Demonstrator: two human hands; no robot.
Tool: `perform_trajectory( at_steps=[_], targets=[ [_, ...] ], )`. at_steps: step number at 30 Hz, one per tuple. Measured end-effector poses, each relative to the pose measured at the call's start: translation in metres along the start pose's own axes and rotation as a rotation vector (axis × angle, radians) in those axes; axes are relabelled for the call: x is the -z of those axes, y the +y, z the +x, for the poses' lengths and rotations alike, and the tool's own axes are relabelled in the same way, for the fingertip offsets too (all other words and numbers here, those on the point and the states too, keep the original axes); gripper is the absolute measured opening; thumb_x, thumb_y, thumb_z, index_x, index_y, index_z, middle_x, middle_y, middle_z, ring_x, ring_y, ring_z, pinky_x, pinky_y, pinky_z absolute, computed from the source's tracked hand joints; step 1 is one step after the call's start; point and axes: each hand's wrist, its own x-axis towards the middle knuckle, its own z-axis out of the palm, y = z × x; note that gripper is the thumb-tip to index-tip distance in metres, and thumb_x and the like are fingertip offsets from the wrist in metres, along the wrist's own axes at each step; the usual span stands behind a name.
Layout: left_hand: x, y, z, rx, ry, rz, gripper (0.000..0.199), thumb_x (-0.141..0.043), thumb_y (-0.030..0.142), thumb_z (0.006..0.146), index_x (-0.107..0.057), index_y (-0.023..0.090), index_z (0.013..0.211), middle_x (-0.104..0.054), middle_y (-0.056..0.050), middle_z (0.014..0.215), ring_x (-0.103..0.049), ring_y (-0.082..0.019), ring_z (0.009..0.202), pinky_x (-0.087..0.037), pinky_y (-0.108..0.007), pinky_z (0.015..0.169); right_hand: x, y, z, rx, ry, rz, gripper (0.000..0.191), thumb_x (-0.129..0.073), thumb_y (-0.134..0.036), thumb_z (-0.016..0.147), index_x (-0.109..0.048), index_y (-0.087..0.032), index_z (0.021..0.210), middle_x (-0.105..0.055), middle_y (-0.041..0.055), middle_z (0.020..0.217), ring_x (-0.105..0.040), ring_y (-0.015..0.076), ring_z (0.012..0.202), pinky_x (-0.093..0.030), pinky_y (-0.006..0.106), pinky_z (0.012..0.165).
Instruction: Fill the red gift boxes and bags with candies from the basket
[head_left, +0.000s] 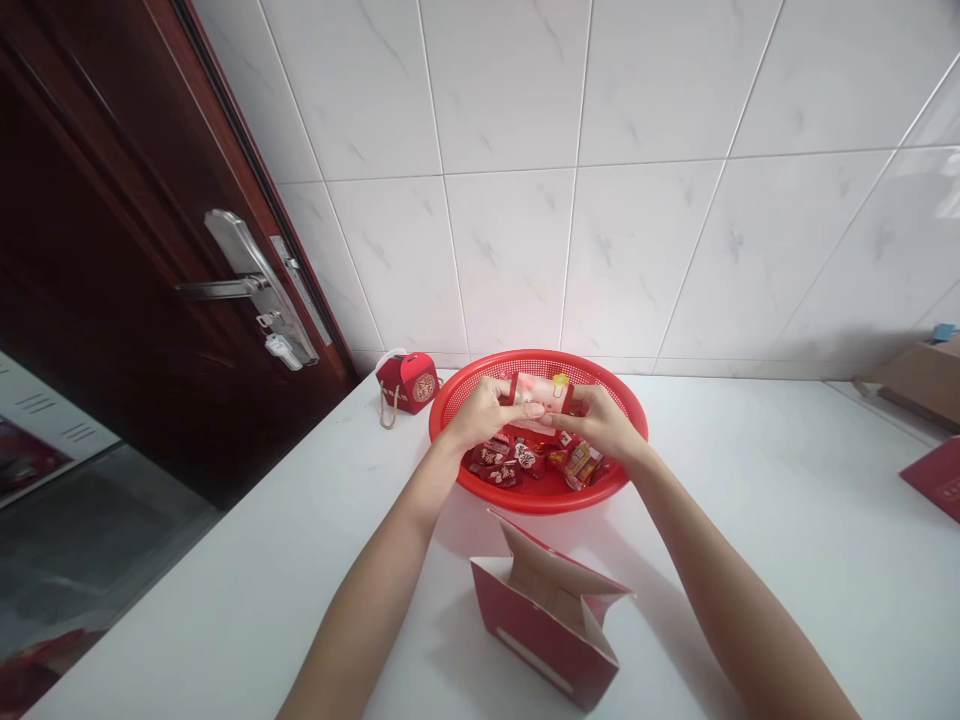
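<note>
Both hands are over a red plastic basket (636, 410) that holds several wrapped sweets (499, 468). My left hand (484, 412) grips the left side of a pink and white packet (541, 393), thumb across its front. On the packet's right side, my right hand (600, 420) has its fingers closed, and the two thumbs nearly meet. Nearer to me, between my forearms, an open red paper box (536, 625) stands with its top flaps spread; the part of its inside that shows is bare.
A small closed red box (409, 382) with rope handles stands left of the basket by the tiled wall. A cardboard box (926, 378) and a red item (937, 478) lie at the far right. A dark door (150, 250) with keys is beyond the white table's (300, 510) left edge.
</note>
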Motion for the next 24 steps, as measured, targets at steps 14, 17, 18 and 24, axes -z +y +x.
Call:
perform_trajectory(
  at_steps=[14,17,18,24],
  targets=[
    [-0.002,0.0,0.001,0.014,0.087,-0.022,0.036,-0.081,0.053,0.071,-0.071,0.018,0.07,-0.07,-0.002,0.07,-0.068,-0.022,0.075,-0.056,-0.035,0.075,-0.004,-0.007,0.0,0.011,0.023,0.056,0.036,-0.078,-0.05,0.078,-0.073,-0.019,0.096,-0.077,0.0081,0.099,-0.072,0.0252,0.09,-0.057,0.036,0.076],
    [-0.001,-0.004,0.003,0.024,0.253,-0.042,0.038,-0.081,0.053,0.069,-0.074,0.017,0.082,-0.075,-0.004,0.08,-0.071,-0.026,0.084,-0.056,-0.038,0.082,0.001,-0.006,0.001,-0.007,0.186,0.032,0.035,-0.076,-0.05,0.077,-0.069,-0.019,0.093,-0.077,0.0078,0.096,-0.071,0.0228,0.086,-0.056,0.034,0.074],
    [0.0,-0.006,0.004,0.036,0.302,-0.034,0.039,-0.082,0.052,0.068,-0.074,0.017,0.082,-0.075,-0.004,0.081,-0.071,-0.026,0.084,-0.055,-0.038,0.082,0.006,-0.005,0.002,-0.025,0.256,-0.011,0.033,-0.074,-0.049,0.078,-0.069,-0.019,0.091,-0.076,0.0075,0.092,-0.07,0.022,0.082,-0.055,0.033,0.071],
    [0.004,-0.018,0.007,0.143,0.369,0.081,0.034,-0.084,0.046,0.061,-0.069,0.016,0.069,-0.07,-0.002,0.068,-0.066,-0.024,0.071,-0.049,-0.032,0.066,0.04,0.008,0.001,-0.214,0.188,-0.554,0.01,-0.065,-0.029,0.082,-0.066,-0.02,0.08,-0.076,0.0077,0.084,-0.068,0.0218,0.075,-0.049,0.032,0.063]
  ],
)
